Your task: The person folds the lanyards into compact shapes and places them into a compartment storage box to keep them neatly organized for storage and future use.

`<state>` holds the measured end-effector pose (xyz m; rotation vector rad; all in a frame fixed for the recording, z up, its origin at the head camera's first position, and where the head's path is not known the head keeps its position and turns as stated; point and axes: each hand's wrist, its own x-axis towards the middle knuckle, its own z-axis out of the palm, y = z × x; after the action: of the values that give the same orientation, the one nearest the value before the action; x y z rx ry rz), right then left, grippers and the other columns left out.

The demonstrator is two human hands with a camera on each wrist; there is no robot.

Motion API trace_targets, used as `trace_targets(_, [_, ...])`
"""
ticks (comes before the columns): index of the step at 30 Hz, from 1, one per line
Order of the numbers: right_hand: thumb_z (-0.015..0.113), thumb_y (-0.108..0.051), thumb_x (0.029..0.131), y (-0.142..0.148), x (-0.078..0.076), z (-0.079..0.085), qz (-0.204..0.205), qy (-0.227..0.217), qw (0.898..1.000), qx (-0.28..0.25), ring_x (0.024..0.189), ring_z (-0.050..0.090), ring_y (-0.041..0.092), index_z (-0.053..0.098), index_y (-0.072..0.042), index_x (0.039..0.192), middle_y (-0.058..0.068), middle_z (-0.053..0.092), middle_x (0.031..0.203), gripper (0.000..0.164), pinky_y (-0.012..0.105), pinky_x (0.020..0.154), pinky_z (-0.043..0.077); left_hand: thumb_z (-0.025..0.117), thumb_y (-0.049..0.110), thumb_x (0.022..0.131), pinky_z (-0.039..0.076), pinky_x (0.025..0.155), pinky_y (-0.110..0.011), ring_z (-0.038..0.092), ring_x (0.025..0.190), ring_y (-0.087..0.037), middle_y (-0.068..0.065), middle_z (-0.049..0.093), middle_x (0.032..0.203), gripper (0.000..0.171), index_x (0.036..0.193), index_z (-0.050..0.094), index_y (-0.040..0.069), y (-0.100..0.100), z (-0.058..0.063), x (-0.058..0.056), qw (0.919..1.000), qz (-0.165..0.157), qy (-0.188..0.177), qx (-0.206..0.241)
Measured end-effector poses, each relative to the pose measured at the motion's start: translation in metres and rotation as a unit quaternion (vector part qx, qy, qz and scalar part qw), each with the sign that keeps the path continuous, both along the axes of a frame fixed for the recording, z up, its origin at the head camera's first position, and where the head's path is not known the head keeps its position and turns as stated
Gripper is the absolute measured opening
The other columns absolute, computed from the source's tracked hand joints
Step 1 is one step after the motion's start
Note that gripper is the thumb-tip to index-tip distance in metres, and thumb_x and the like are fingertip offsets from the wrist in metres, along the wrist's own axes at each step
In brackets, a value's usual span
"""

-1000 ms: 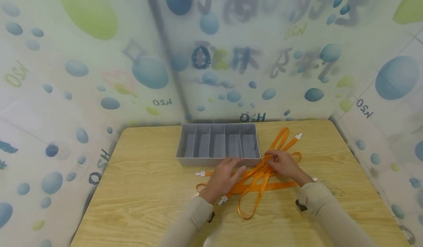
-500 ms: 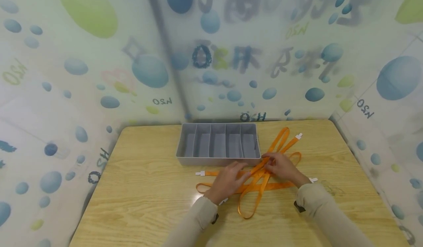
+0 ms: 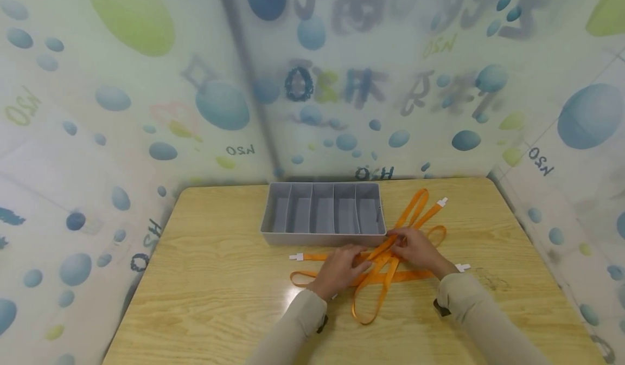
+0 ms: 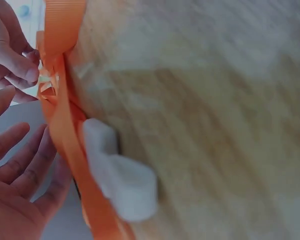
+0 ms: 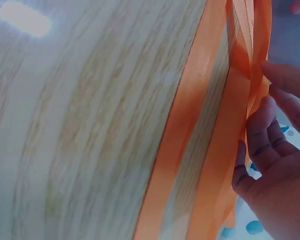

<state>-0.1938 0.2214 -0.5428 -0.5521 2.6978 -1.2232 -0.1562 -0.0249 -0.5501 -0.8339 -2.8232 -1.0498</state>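
Several flat orange lanyards (image 3: 407, 276) lie crossed in a pile on the table, their loops spreading outward. At the crossing, my right hand (image 3: 418, 250) pinches a strap with curled fingers. My left hand (image 3: 337, 271) lies over the left part of the pile, covering some straps. In the left wrist view its fingers (image 4: 32, 172) are loosely extended beside an orange strap (image 4: 67, 130), near a white plastic clip (image 4: 122, 175). The right wrist view has the right fingertips (image 5: 262, 115) right at the strap edges. White clips (image 3: 296, 257) show at several lanyard ends.
A grey tray (image 3: 322, 239) with several upright dividers stands just behind the hands, near the table's back edge. The wooden table (image 3: 210, 278) meets a wall (image 3: 219, 159) printed with blue and green dots at the back.
My left hand has moved a little right and toward me, now covering the near clip. My right hand has shifted slightly left and closed in on the strap crossing.
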Motion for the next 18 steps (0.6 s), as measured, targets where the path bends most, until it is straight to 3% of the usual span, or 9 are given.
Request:
trace_targets(6, [0.076,-0.002,0.084,0.0,0.0,-0.002,-0.008,-0.017,1.0,-0.024,0.063,0.05,0.011,0.067,0.007,0.116,0.003,0.059,0.079,0.035,0.026,0.057,0.046,0.074,0.033,0.091,0.052,0.078,-0.026,0.061,0.089,-0.009,-0.002,0.071,0.108,0.036,0.118,0.071,0.01,0.0,-0.005,-0.001,0.9998,0.015,-0.01,0.006])
trace_targets(13, [0.076,-0.001,0.084,0.0,0.0,-0.007,0.009,-0.004,1.0,-0.026,0.062,0.048,0.007,0.066,0.01,0.116,0.001,0.059,0.076,0.035,0.025,0.055,0.045,0.079,0.03,0.087,0.05,0.07,-0.024,0.058,0.079,-0.007,0.001,0.069,0.094,0.031,0.109,0.073,0.01,0.001,-0.009,-0.003,0.9995,0.024,-0.018,0.0])
trace_targets(18, [0.074,0.0,0.085,-0.002,0.0,-0.012,0.017,0.003,1.0,-0.011,0.059,0.045,0.007,0.07,0.001,0.11,-0.002,0.055,0.071,0.025,0.024,0.053,0.042,0.082,0.025,0.084,0.049,0.068,-0.021,0.057,0.074,-0.006,0.002,0.068,0.088,0.023,0.1,0.075,0.011,0.002,-0.008,-0.004,0.9997,0.019,-0.008,-0.013])
